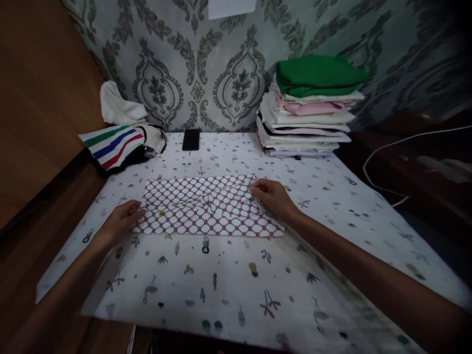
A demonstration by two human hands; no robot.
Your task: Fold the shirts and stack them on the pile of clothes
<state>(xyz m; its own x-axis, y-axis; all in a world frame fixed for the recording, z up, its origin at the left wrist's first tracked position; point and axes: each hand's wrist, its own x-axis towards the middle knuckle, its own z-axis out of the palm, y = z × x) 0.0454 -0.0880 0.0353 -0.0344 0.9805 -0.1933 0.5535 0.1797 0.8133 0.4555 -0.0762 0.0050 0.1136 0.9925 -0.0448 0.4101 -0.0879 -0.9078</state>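
Note:
A white cloth with a red and dark lattice pattern (199,216) lies folded into a long rectangle at the middle of the table, with creases running across it. A small yellow mark shows near its left end. My left hand (123,219) is closed at the cloth's left edge, thumb and fingers pinching it. At the upper right corner, my right hand (273,196) pinches the same cloth between thumb and fingers. The cloth stretches between both hands.
A tall stack of folded clothes (306,123), topped by a green garment (320,73), stands at the back right. A black phone (191,140) lies at the back. Crumpled clothes (121,140) sit at the left. A white cable (372,162) hangs at the right.

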